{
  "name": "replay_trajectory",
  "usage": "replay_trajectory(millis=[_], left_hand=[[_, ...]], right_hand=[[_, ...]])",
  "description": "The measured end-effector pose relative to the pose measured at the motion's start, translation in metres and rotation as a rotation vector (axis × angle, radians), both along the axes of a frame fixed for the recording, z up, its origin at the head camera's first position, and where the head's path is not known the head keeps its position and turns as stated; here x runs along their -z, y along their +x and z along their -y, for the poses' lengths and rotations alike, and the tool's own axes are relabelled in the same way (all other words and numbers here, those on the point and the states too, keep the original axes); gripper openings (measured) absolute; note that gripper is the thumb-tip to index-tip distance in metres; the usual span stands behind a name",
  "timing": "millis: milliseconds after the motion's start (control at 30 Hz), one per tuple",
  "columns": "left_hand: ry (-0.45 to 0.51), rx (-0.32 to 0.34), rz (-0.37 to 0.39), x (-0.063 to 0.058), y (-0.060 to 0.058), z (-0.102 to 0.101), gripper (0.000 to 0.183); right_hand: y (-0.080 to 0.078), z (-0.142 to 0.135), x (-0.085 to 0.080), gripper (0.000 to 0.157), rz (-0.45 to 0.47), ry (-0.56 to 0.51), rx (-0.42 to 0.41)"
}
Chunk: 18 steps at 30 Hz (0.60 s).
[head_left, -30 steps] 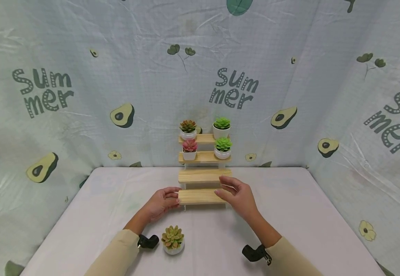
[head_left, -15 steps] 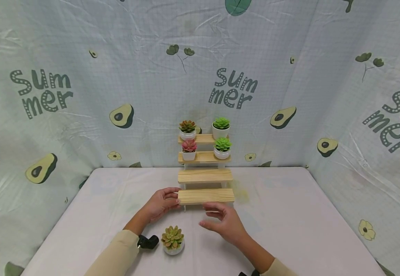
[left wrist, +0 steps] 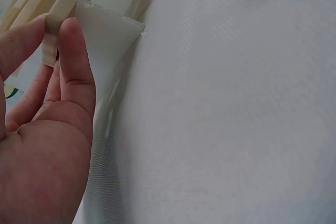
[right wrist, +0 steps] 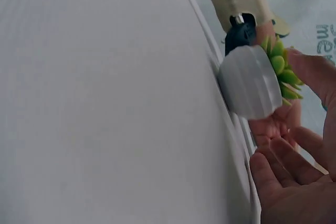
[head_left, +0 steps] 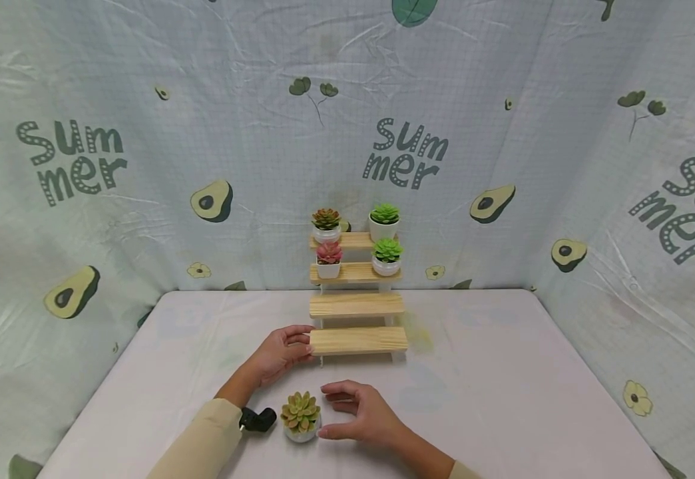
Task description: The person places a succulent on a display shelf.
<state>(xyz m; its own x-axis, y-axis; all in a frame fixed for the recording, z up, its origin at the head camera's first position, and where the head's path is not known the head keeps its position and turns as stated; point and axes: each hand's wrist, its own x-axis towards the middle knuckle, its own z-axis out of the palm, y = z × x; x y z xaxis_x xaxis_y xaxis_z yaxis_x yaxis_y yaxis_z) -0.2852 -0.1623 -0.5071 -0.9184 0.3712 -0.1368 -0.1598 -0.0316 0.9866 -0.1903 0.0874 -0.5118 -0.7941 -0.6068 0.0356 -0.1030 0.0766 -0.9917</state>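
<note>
A tiered wooden plant stand [head_left: 358,340] stands towards the back of the table. My left hand [head_left: 280,356] pinches the left end of its lowest board [left wrist: 56,20] between thumb and fingers. Close to me on the table sits a potted succulent [head_left: 300,416] with yellow-green leaves in a ribbed white pot [right wrist: 251,82]. Just right of it is my right hand [head_left: 359,416], its thumb and fingers spread apart around a gap that faces the pot. Nothing is held in the right hand.
On the top tier are a reddish-brown succulent [head_left: 326,225] and a green one [head_left: 385,222]. The second tier bears a pink succulent [head_left: 329,259] and another green succulent [head_left: 387,257]. A printed cloth [head_left: 299,159] hangs behind the white table [head_left: 503,372].
My right hand has left the right side of the stand and come down and left towards me, to beside the potted succulent. The left hand has stayed on the lowest board.
</note>
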Motion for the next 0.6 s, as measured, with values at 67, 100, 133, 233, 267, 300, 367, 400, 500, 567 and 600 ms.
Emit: replay_trajectory(millis=[67, 100, 133, 233, 267, 300, 367, 400, 500, 567, 600], left_hand=[[0.001, 0.004, -0.005, 0.000, 0.000, 0.000, 0.056], [0.000, 0.005, -0.007, 0.001, -0.001, -0.001, 0.055], [0.001, 0.006, -0.009, 0.001, -0.001, -0.001, 0.055], [0.001, 0.004, -0.008, 0.000, 0.000, -0.002, 0.054], [0.001, 0.002, -0.006, 0.000, 0.000, -0.002, 0.054], [-0.003, -0.001, -0.005, -0.001, 0.000, -0.002, 0.054], [-0.006, -0.005, -0.003, -0.001, 0.000, -0.001, 0.054], [-0.006, -0.005, -0.003, -0.001, 0.000, -0.001, 0.054], [-0.005, -0.002, -0.004, -0.001, 0.001, 0.000, 0.054], [-0.006, 0.001, -0.005, -0.001, 0.001, 0.000, 0.055], [-0.008, 0.003, -0.005, -0.002, 0.001, 0.000, 0.055]], right_hand=[[0.001, 0.004, 0.000, 0.061, 0.013, -0.004, -0.006], [0.001, 0.006, 0.001, 0.063, 0.018, -0.002, -0.008], [0.002, 0.008, 0.001, 0.064, 0.023, -0.001, -0.011], [0.002, 0.013, 0.002, 0.066, 0.034, 0.000, -0.020], [0.002, 0.015, 0.003, 0.067, 0.032, 0.001, -0.024], [0.002, 0.017, 0.003, 0.067, 0.036, -0.004, -0.028], [0.002, 0.021, 0.002, 0.071, 0.046, -0.014, -0.037], [0.002, 0.023, 0.002, 0.073, 0.046, -0.013, -0.039], [0.001, 0.028, 0.001, 0.078, 0.046, 0.002, -0.050], [0.000, 0.031, 0.002, 0.078, 0.036, 0.015, -0.062], [-0.001, 0.033, 0.002, 0.077, 0.025, 0.023, -0.067]])
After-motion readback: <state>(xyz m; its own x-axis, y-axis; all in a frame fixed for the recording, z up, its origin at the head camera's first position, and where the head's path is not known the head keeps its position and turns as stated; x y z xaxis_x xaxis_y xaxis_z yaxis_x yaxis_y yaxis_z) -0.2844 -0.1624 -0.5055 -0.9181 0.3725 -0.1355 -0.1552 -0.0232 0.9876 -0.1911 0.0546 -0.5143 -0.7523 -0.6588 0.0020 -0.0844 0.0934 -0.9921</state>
